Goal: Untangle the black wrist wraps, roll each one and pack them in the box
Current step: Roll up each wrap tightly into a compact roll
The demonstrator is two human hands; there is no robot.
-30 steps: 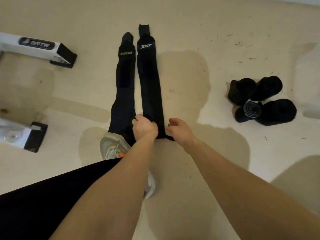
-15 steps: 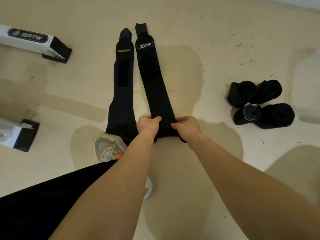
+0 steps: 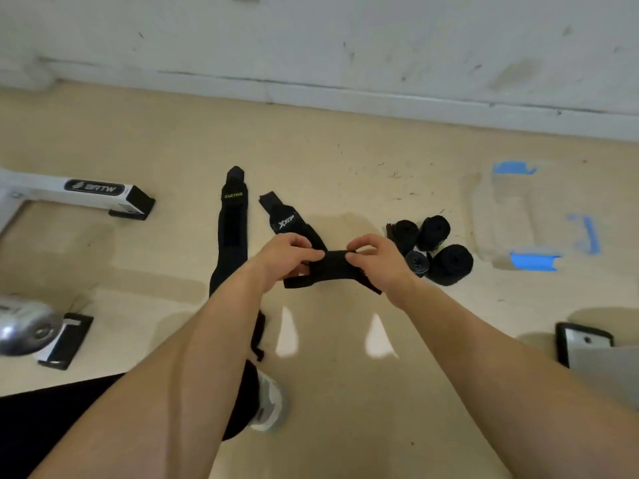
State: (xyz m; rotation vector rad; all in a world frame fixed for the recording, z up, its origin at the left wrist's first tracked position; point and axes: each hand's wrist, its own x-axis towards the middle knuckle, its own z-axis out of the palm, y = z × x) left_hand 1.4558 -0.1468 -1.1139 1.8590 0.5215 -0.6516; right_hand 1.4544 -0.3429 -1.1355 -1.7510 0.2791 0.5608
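Note:
Two black wrist wraps lie on the beige floor. The wrap with the white logo (image 3: pixel 287 223) runs from its far end toward me, and its near end is lifted into a short roll (image 3: pixel 333 266). My left hand (image 3: pixel 285 259) pinches the roll's left side and my right hand (image 3: pixel 375 261) pinches its right side. The other wrap, with yellow lettering (image 3: pixel 231 236), lies flat and straight to the left. Several rolled black wraps (image 3: pixel 435 250) sit in a cluster just right of my right hand. A clear box with blue tape (image 3: pixel 532 219) stands further right.
White gym-equipment legs with black end caps (image 3: pixel 100 198) (image 3: pixel 65 340) stand at the left. A metal plate with a black edge (image 3: pixel 584 344) is at the right. My grey shoe (image 3: pixel 271 406) is on the floor below my arms. A white wall (image 3: pixel 311 46) runs along the back.
Both hands have lifted the logo wrap's near end off the floor and turned it into a short roll. The view has tilted up, showing the wall and the box.

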